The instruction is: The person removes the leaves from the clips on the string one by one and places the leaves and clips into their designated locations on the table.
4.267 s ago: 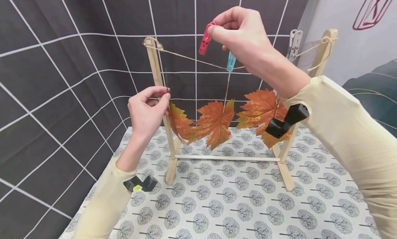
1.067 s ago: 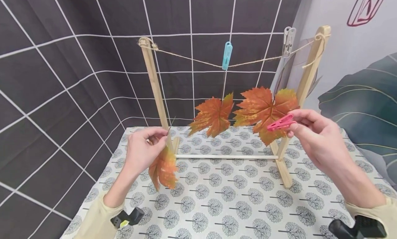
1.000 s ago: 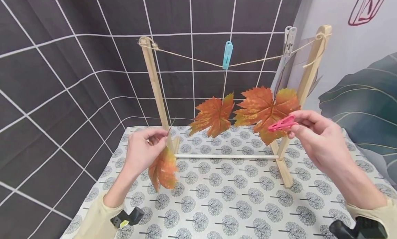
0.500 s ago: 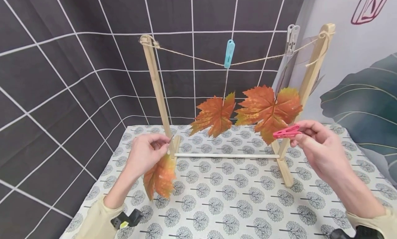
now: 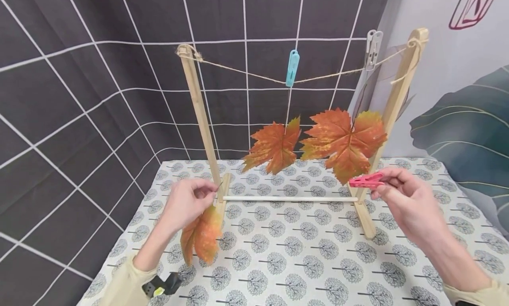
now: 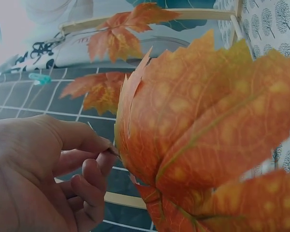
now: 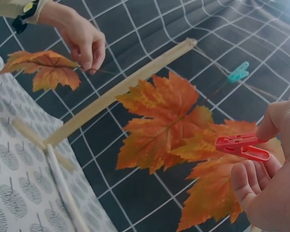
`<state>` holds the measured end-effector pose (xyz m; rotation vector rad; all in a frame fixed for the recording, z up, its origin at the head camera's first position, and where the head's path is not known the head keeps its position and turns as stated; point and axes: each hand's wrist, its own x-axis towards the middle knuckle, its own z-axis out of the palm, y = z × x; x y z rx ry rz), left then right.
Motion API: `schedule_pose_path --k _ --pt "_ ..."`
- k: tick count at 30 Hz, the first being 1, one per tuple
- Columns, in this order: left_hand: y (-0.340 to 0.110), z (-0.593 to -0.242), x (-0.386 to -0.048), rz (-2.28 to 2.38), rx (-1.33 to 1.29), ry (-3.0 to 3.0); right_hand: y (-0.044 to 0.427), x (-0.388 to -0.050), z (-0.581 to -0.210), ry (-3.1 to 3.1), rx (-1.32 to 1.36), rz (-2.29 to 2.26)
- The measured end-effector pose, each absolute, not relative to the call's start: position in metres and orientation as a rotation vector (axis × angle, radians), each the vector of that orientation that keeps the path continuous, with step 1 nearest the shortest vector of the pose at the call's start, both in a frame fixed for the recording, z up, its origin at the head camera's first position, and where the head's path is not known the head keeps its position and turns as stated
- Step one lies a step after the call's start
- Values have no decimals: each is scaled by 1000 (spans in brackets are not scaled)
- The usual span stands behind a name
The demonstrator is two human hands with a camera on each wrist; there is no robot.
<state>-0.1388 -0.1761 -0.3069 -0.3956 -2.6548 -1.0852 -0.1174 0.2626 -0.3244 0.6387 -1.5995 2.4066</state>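
My left hand (image 5: 190,203) pinches the thin stem of an orange artificial maple leaf (image 5: 203,236), which hangs below the fingers beside the rack's left post. In the left wrist view that leaf (image 6: 198,116) fills much of the picture. My right hand (image 5: 409,204) pinches a red clothespin (image 5: 366,180) by its handle end, just under the right-hand hanging leaf. Two more maple leaves hang from the twine: a middle leaf (image 5: 274,147) under a blue clothespin (image 5: 292,68), and a larger right leaf (image 5: 346,140) under a pale grey clothespin (image 5: 373,50).
A wooden rack stands on the table, with a left post (image 5: 200,107), a right post (image 5: 401,92) and a white crossbar (image 5: 290,199) low between them. Sagging twine (image 5: 242,72) joins the post tops. A tree-print cloth (image 5: 274,270) covers the table; a dark gridded curtain (image 5: 159,14) hangs behind.
Both hands have come down from near the twine, the left with its leaf and the right with the red clothespin. Over the last second they sank a little further. The hanging leaves stayed put.
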Motion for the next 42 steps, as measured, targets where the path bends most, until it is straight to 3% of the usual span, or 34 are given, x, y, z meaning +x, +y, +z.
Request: schedule_pose_path --k 13,42 --pt "-180 -323 -144 -1122 -344 -2716 267 -112 -349 -1605 599 2432" --pt "-180 -355 -137 -1134 -302 -2800 272 -101 -397 -1895 172 2332"
